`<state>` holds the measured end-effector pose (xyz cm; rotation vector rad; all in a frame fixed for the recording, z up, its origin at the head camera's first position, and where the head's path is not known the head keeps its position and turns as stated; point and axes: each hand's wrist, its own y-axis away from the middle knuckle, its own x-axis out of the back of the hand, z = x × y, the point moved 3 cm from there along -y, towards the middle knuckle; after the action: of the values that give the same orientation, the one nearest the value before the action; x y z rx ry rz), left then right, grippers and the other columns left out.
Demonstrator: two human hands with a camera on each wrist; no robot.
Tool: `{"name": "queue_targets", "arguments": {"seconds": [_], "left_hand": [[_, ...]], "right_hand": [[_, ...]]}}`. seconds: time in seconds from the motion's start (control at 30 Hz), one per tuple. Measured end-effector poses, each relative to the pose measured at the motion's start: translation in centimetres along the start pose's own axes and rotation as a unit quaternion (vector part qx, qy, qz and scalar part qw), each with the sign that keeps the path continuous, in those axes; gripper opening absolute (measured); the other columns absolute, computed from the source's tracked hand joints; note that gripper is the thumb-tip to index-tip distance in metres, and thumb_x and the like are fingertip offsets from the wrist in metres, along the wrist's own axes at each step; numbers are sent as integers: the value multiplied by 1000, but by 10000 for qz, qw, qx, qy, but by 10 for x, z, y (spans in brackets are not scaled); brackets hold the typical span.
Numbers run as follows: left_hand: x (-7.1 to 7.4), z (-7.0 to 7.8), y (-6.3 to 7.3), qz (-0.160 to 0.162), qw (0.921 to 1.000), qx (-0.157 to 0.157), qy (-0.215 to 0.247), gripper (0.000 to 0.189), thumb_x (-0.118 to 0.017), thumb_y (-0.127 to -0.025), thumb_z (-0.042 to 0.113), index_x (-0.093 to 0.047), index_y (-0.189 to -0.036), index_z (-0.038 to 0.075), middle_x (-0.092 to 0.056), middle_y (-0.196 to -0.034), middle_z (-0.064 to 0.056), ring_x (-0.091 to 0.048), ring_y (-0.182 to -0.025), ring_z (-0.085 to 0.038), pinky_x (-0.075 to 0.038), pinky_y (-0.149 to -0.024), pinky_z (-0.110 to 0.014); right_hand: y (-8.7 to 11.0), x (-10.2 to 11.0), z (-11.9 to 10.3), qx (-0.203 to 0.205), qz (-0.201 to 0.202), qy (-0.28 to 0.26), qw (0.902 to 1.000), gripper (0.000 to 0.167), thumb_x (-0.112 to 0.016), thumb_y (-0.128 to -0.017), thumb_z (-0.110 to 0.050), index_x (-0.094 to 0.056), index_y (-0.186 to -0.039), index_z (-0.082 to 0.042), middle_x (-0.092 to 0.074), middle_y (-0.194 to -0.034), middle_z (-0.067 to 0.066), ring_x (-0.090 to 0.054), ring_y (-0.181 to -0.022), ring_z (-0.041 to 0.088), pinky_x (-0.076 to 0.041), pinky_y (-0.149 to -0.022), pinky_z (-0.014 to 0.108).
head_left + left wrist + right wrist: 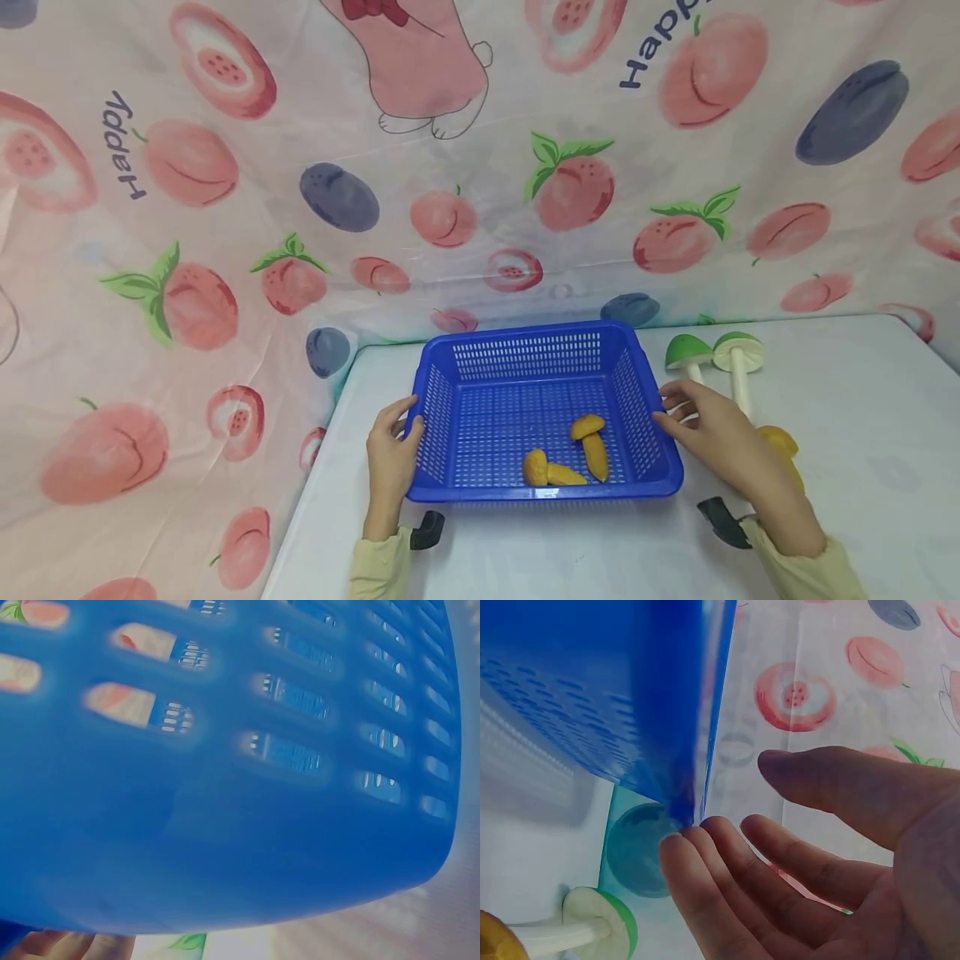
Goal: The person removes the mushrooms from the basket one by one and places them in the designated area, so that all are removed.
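Observation:
A blue plastic basket [543,493] with perforated walls is between both hands in the head view. Two yellow model mushrooms, one upright in the picture [595,454] and one on its side [564,475], lie inside it. My left hand [392,454] holds the left rim, thumb over the edge; in the left wrist view the basket's wall [187,817] hides most of the fingers. At the right rim is my right hand [716,433]. The right wrist view shows its fingers [757,885] loosely bent by the basket rim [709,727], its thumb apart from it.
Two green-capped mushrooms, one at left [687,350] and one at right [738,354], lie on the white table [862,417] right of the basket. A yellow thing [780,442] is partly hidden behind the right forearm. A fruit-patterned cloth [465,275] hangs behind the table.

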<state>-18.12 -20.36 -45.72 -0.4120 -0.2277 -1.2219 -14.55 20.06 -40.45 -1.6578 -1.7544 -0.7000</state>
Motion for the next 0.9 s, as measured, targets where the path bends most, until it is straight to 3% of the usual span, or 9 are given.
{"name": "queue_targets", "arguments": {"seconds": [0.37, 0.6, 0.9], "left_hand": [[0, 0, -1, -8, 10000, 59, -10, 33, -63, -94, 6, -66, -128, 7, -58, -136, -14, -65, -110, -34, -52, -97, -53], [-2, -1, 0, -36, 9999, 110, 24, 33, -63, -94, 5, -66, -127, 7, -58, -136, -14, -64, -111, -34, -52, -96, -53], [0, 0, 0, 38, 9999, 6, -113, 33, -63, -94, 6, -67, -127, 7, -59, -135, -15, -64, -112, -37, -52, -96, -54]], "right_hand": [[-6, -6, -16, 282, 75, -57, 9996, 35, -68, -92, -12, -57, -119, 7, -67, -101, 16, -63, -87, 24, -59, -77, 44], [-12, -12, -26, 717, 46, -111, 9974, 27, -69, -90, -9, -60, -111, 6, -68, -94, 10, -62, -82, 20, -56, -70, 35], [-22, -16, -34, 913, -177, -51, 9957, 27, -70, -90, -11, -60, -109, 6, -69, -95, 12, -64, -83, 22, -58, -72, 39]]}}
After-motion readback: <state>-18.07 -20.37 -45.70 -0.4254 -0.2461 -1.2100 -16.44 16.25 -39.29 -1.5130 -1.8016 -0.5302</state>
